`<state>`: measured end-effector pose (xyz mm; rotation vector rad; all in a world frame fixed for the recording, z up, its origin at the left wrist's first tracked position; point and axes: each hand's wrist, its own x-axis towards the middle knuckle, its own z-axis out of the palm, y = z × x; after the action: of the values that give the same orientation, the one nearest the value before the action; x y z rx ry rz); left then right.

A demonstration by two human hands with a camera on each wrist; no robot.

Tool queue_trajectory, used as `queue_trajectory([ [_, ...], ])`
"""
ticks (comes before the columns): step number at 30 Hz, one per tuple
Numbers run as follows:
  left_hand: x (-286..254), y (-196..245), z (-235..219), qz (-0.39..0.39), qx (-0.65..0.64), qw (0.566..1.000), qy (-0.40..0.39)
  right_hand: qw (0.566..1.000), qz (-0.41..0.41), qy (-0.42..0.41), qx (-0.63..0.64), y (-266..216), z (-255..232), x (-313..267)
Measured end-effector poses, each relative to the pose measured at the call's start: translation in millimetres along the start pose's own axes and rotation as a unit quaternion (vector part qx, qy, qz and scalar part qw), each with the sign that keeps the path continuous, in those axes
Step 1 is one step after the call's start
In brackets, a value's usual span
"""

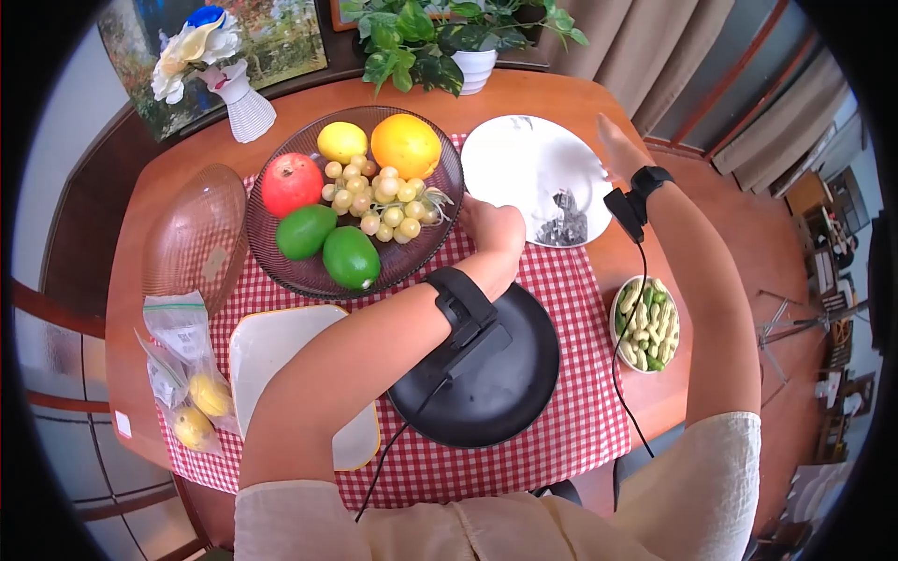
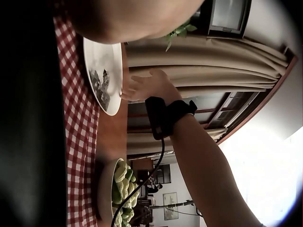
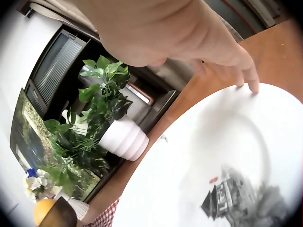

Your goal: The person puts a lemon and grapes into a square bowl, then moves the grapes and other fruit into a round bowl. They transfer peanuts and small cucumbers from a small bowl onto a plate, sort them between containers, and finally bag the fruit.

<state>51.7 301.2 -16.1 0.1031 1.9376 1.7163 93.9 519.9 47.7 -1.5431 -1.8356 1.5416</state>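
A white oval plate [image 1: 524, 173] with a grey ink-style picture lies at the back right of the table. My left hand [image 1: 496, 229] is at its near left edge, beside the fruit bowl [image 1: 271, 252]; its fingers are mostly hidden, and I cannot tell whether they grip the rim. My right hand [image 1: 624, 154] is at the plate's right side with fingers extended. In the right wrist view, fingertips of the right hand [image 3: 189, 38] meet the rim of the plate [image 3: 165, 189]. The glass bowl holds grapes [image 1: 383, 196], an orange [image 1: 406, 146], a lemon, a pomegranate and two green fruits.
A black round pan [image 1: 505, 374] lies below my left forearm, by a cream tray [image 1: 281, 346]. Bagged lemons [image 1: 201, 402] and an oval glass dish [image 1: 192, 234] are left. A bowl of peanuts and green pods [image 1: 645, 327] stands right. A potted plant [image 1: 475, 70] stands behind.
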Motion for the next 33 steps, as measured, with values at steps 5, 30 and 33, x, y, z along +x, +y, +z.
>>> queue_trajectory([
  [5,9,-1,-4,-0.026,-0.089,0.995,-0.037,0.996,-0.082,-0.032,-0.024,18,10,41],
  [30,-10,-26,-31,-0.014,-0.081,0.988,-0.133,0.976,-0.081,0.061,-0.194,39,22,69],
  [33,-5,-36,-35,-0.025,-0.08,0.983,-0.162,0.97,-0.095,0.069,-0.211,40,23,67],
])
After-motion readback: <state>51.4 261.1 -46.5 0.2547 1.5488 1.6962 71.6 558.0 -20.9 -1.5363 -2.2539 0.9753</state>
